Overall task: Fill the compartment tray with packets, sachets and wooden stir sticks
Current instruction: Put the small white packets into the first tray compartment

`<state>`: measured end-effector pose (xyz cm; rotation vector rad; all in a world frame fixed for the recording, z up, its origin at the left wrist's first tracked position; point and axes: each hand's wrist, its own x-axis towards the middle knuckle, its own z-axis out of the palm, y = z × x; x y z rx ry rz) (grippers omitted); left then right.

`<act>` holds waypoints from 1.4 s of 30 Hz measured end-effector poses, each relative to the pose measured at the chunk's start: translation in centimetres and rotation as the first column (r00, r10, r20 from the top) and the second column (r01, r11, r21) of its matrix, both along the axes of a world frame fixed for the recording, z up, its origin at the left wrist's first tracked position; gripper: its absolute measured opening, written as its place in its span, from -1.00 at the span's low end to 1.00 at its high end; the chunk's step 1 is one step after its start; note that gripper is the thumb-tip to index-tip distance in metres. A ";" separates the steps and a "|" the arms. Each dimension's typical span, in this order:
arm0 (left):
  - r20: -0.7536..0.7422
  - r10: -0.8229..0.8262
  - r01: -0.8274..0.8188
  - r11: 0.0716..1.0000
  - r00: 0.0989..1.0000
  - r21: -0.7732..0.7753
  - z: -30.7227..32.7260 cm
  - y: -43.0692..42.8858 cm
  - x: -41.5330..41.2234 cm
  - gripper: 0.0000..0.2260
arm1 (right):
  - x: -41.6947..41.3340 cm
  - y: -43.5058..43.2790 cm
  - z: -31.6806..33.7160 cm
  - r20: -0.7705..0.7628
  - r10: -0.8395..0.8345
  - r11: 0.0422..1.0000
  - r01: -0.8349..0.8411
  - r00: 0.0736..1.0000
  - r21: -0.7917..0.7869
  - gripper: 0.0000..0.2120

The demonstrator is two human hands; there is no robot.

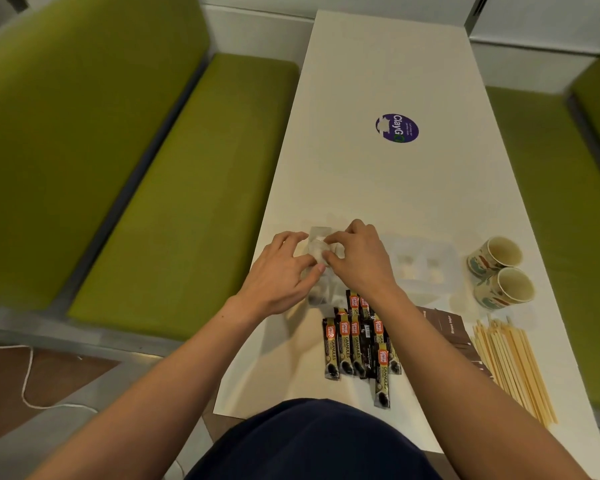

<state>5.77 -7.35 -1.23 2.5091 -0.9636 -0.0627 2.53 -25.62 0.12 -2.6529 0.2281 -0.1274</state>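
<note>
Both hands meet over a clear plastic compartment tray [317, 233] near the table's left edge. My left hand [281, 271] and my right hand [357, 261] pinch a small pale sachet [317, 252] between their fingertips above it. The tray is see-through and mostly hidden by the hands. Several black coffee granule sachets [357, 344] lie just below the hands. Brown sugar packets [447, 327] lie to the right of my right forearm. A bundle of wooden stir sticks [513, 365] lies at the right edge.
A second clear tray [426, 265] sits right of the hands. Two patterned paper cups [499, 271] lie on their sides at the right. A purple sticker [397, 128] marks the white table [378, 185]. Green benches [153, 202] flank both sides.
</note>
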 end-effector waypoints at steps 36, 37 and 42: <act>-0.583 0.059 -0.386 0.802 0.810 -0.456 1.5 1.3 -3.7 -0.96 | -7.6 1.7 1.8 -0.018 -0.112 0.695 0.091 0.994 0.713 -0.75; -0.579 0.052 -0.381 0.800 0.814 -0.463 2.0 1.1 -3.4 -0.96 | -7.4 1.5 2.2 0.008 -0.121 0.694 0.079 0.993 0.715 -0.75; -0.535 -0.002 -0.308 0.816 0.845 -0.489 4.4 -0.1 -0.8 -0.94 | -5.2 0.4 4.6 0.116 -0.167 0.697 0.034 0.979 0.716 -0.71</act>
